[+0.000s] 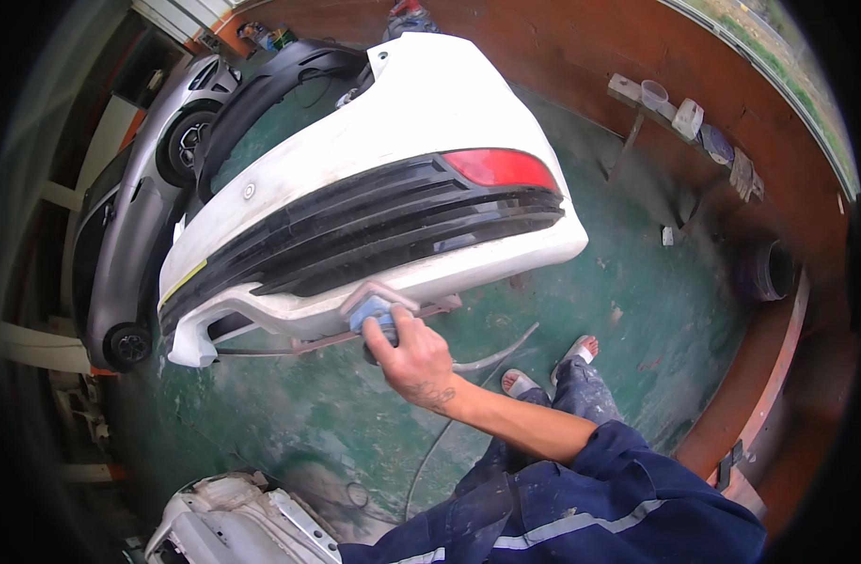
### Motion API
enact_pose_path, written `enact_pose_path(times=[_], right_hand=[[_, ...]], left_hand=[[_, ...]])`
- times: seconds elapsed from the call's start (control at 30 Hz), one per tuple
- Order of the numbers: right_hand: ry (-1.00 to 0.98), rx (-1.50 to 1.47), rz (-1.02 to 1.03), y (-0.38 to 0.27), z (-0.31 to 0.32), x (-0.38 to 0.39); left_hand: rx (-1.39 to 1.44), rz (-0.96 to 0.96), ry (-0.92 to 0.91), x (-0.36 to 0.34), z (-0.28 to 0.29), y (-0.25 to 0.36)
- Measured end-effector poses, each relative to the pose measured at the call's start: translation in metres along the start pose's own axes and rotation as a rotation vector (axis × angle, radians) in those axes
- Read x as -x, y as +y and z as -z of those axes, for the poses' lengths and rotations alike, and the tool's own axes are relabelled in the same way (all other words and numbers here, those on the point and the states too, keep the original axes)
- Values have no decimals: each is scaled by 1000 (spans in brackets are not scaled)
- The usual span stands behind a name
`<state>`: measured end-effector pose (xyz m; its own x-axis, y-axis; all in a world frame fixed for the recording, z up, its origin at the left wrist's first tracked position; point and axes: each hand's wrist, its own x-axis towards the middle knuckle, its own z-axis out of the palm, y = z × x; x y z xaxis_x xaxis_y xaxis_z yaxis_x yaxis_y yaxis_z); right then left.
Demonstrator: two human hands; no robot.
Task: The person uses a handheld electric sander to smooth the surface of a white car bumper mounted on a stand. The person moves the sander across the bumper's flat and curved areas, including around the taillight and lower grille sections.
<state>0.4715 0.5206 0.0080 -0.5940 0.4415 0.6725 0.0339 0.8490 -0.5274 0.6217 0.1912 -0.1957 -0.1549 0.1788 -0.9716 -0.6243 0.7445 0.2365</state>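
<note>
My right hand (417, 359) is closed round a blue sander (370, 312) with a flat, dull pink pad. The pad lies at the lower edge of a white car bumper (421, 103); whether it touches cannot be told. Black ribbed trim (355, 226) and a red reflector (505, 169) are set into the bumper. Under it shows part of a pinkish support bar (327, 344). A grey hose (496, 357) shows beside my wrist, its link to the sander hidden. My left hand is out of view.
A grey car (139, 226) and a black bumper (261, 85) stand at left. A bench (628, 89) with a tub and rags lines the right wall, near a dark bucket (764, 271). A worn white car part (233, 522) lies at lower left. A thin line (421, 470) crosses the green floor.
</note>
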Motion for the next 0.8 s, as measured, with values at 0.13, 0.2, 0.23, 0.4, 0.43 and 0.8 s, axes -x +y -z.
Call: enact_pose_path(times=[0.13,0.2,0.23,0.4,0.43,0.8], right_hand=[[-60,-47,55,-16,-23,3],[-21,-95,49,-11,-21,7],[-26,-100,0,-3,-12,9],[98,-68,-243,55,33,17],[143,-55,-266,66,40,16],[394,33,-231,-49,-64,16]], left_hand=[[-320,-469,-296,29,-2,26],[-289,-443,-246,43,1,20],[-269,-405,-206,42,5,15],[-53,-219,132,54,31,25],[-38,-293,236,56,45,27],[-178,-882,668,97,264,154]])
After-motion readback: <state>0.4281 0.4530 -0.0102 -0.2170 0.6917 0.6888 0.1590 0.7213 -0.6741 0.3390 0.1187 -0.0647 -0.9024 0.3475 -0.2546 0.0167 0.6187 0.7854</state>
